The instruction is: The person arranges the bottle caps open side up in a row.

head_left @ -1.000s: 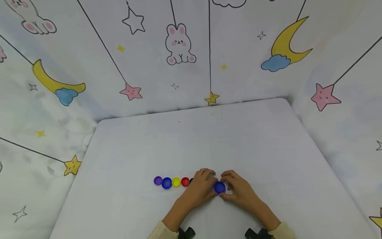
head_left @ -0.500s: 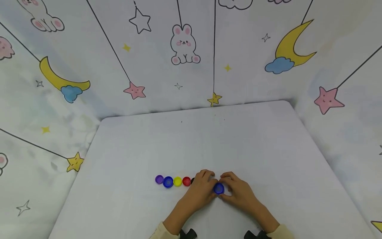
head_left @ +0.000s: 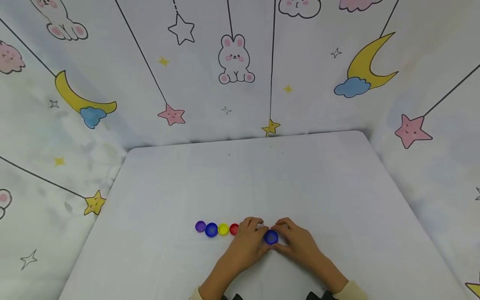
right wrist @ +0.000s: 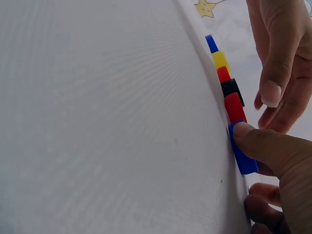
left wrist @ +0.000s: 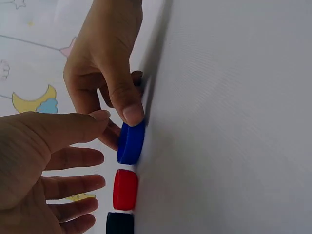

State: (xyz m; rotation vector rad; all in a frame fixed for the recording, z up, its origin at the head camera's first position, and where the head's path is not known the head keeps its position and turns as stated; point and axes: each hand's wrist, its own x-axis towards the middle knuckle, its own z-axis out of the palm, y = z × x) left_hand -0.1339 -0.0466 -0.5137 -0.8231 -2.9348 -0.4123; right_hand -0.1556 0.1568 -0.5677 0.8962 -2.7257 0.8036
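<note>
My right hand (head_left: 300, 242) pinches a blue bottle cap (head_left: 271, 237) between thumb and finger on the white table. This cap is at the right end of a row, beside a red cap (right wrist: 235, 107), with a black cap (right wrist: 232, 87) beyond that. My left hand (head_left: 245, 241) hovers over this end of the row. Its fingers are fairly straight and hold nothing, with the thumb near the blue cap in the left wrist view. In the head view this hand hides the black cap and the red one beside it.
Leftward the row continues with another red cap (head_left: 234, 228), a yellow cap (head_left: 223, 229), a second blue cap (head_left: 211, 230) and a purple cap (head_left: 200, 226). The white table (head_left: 168, 187) meets a wall (head_left: 195, 91) printed with rabbits, stars and moons.
My right hand and the blue cap have shifted slightly left, closer to the row. The left hand has moved left too and now covers the black cap in the head view.
</note>
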